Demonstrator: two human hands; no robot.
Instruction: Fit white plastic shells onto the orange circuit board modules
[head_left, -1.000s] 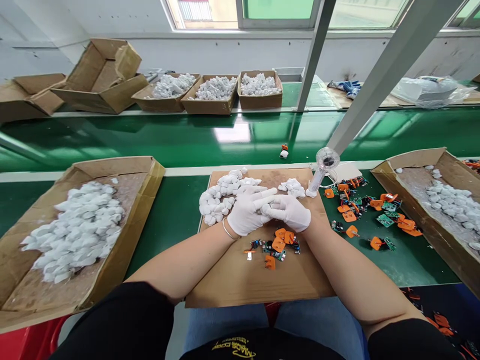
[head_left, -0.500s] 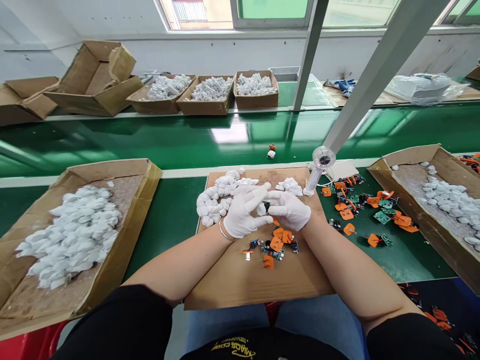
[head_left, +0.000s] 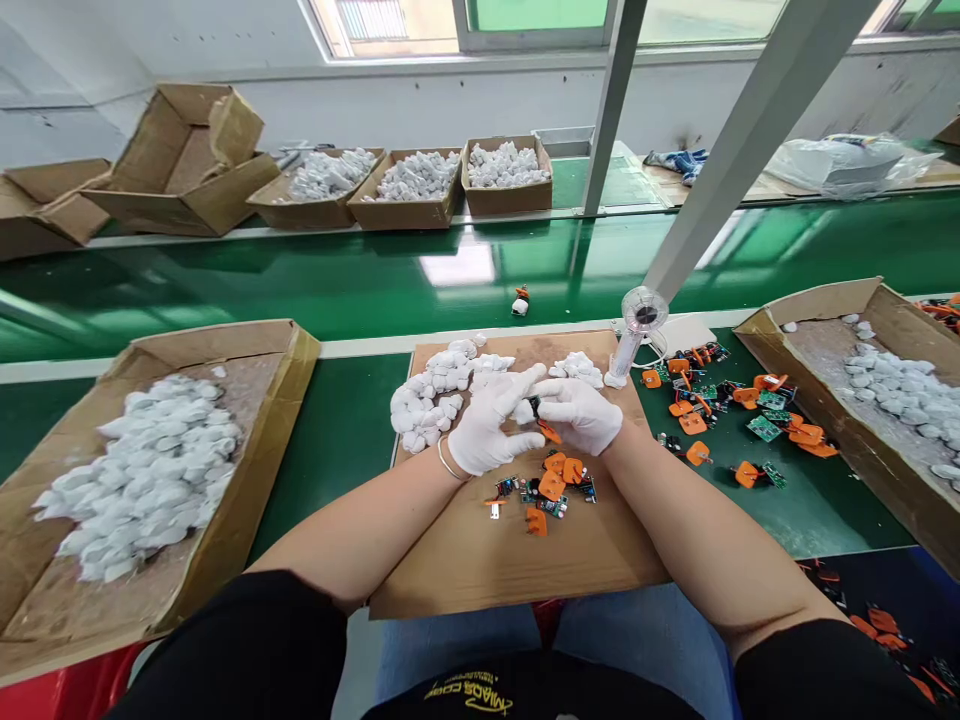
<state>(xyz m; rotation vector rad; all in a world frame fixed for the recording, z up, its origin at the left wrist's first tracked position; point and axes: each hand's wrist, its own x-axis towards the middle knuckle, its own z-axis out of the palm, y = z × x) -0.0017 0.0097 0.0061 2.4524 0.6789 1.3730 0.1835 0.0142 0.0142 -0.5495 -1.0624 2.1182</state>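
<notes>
The cardboard sheet [head_left: 510, 570] serves as reference. Both hands, in white gloves, are over its middle, close together.

Right hand [head_left: 581, 415]: fingers closed on a small circuit board [head_left: 534, 405]; an orange plug [head_left: 549, 431] shows just below the fingertips. Left hand [head_left: 491, 425]: cupped, thumb spread apart from the fingers, around a white cap [head_left: 523, 413] beside the board. Whether the left hand grips the cap, or the cap is joined to the board, cannot be told.

On the sheet: a large pile of white caps [head_left: 427, 400] at the far left, just beside the left hand; a smaller heap of caps [head_left: 576, 367] at the far right, beyond the right hand; loose boards with orange plugs [head_left: 553, 486] on the near side of the hands. A small fan [head_left: 627, 352] stands at the far right corner.

Left of the sheet, on the green table [head_left: 337, 420], is a shallow box [head_left: 240, 490] of white caps. Right of it lie further boards and plugs [head_left: 694, 424], then a second box [head_left: 832, 412] of white pieces. Beyond the sheet, one white and orange piece [head_left: 520, 300] rests on a green surface [head_left: 300, 290].
</notes>
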